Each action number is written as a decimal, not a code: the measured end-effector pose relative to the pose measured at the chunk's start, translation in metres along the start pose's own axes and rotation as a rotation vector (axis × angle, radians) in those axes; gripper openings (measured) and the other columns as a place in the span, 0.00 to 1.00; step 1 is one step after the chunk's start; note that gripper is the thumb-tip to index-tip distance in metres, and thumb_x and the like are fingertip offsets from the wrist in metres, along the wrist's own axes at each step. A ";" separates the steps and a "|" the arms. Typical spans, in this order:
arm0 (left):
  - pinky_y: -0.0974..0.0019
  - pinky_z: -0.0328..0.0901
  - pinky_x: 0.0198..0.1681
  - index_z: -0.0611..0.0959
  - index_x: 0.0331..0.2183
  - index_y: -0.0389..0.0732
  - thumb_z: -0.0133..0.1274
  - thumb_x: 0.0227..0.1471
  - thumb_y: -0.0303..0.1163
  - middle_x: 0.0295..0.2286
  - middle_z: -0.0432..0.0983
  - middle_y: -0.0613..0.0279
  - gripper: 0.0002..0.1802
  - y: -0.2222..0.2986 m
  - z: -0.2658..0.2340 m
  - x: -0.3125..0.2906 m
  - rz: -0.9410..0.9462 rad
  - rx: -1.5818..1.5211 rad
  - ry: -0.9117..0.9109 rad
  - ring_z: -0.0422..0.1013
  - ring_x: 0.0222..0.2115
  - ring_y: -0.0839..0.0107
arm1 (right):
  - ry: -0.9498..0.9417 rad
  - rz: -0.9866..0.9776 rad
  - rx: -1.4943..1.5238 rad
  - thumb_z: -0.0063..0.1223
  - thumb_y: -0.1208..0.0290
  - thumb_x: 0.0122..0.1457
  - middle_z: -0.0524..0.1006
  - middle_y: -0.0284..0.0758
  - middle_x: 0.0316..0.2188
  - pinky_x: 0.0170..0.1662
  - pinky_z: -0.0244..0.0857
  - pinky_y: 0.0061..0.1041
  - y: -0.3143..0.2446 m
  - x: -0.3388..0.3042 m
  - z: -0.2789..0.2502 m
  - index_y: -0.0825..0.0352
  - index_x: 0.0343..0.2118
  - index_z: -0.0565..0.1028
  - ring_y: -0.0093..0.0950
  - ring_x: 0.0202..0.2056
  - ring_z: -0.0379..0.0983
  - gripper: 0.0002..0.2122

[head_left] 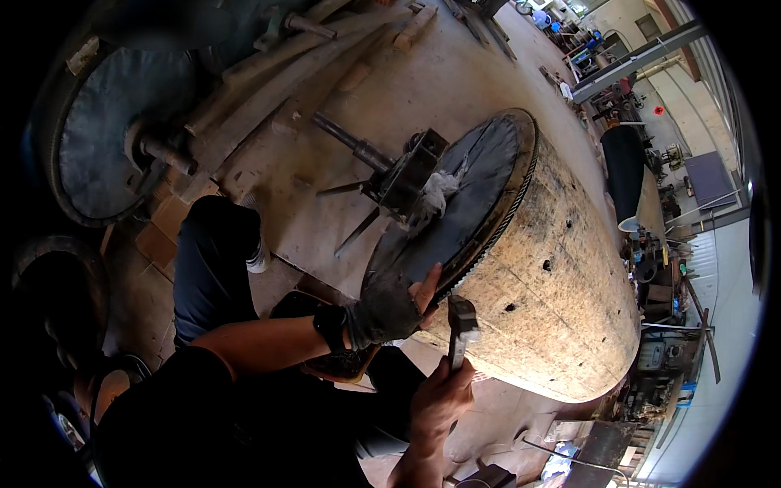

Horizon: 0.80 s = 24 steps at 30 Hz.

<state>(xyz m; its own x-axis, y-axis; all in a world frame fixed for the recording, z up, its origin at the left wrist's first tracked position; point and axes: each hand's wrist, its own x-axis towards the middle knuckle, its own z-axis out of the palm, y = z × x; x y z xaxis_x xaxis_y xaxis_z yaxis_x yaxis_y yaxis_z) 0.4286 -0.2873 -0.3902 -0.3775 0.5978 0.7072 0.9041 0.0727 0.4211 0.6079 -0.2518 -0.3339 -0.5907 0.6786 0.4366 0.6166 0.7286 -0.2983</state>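
A large roller with a pale, dark-spotted covering [561, 276] lies tilted in front of me. Its dark end face [488, 167] carries a greasy bearing block [409, 173] on a metal shaft [351, 140]. A ridged strip [506, 213] runs along the end's rim. My left hand [390, 309], in a dark fingerless glove, rests at the near part of this rim with its fingers stretched out. In my right hand [443, 398] is a hammer [461, 325], gripped by the handle, head up beside the rim, close to my left fingers. Whether the hammer touches the roller I cannot tell.
Another roller with a dark end [122, 130] and a protruding shaft stands at the left, beside long wooden beams [277, 89]. Cardboard [167, 220] lies near it. A dark-covered roller [626, 175] and assorted machinery line the right. Concrete floor [390, 77] stretches beyond the shaft.
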 end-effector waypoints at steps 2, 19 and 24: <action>0.51 0.65 0.27 0.60 0.64 0.26 0.62 0.47 0.40 0.22 0.71 0.58 0.50 -0.001 0.000 -0.001 0.005 -0.007 -0.018 0.67 0.18 0.58 | 0.050 0.027 0.069 0.46 0.66 0.68 0.77 0.49 0.24 0.25 0.65 0.44 0.009 -0.009 0.000 0.73 0.42 0.69 0.51 0.25 0.76 0.12; 0.53 0.61 0.24 0.60 0.63 0.23 0.62 0.51 0.42 0.18 0.66 0.61 0.49 -0.005 0.016 -0.004 0.018 -0.064 0.009 0.66 0.18 0.61 | -0.121 0.259 0.051 0.45 0.67 0.68 0.81 0.49 0.32 0.30 0.72 0.41 0.001 -0.003 0.001 0.77 0.37 0.75 0.51 0.29 0.79 0.14; 0.54 0.61 0.23 0.60 0.63 0.23 0.61 0.51 0.41 0.18 0.66 0.61 0.48 -0.010 0.016 -0.004 0.041 -0.045 0.019 0.67 0.18 0.61 | 0.158 0.012 0.124 0.47 0.75 0.65 0.75 0.51 0.22 0.22 0.67 0.40 0.002 -0.021 -0.002 0.76 0.36 0.71 0.49 0.19 0.74 0.08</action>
<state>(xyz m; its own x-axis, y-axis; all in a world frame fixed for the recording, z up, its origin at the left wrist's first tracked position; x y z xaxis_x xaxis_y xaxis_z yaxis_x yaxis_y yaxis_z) 0.4245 -0.2775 -0.4063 -0.3447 0.5841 0.7348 0.9090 0.0122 0.4167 0.6223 -0.2642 -0.3423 -0.4886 0.6712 0.5575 0.5486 0.7331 -0.4019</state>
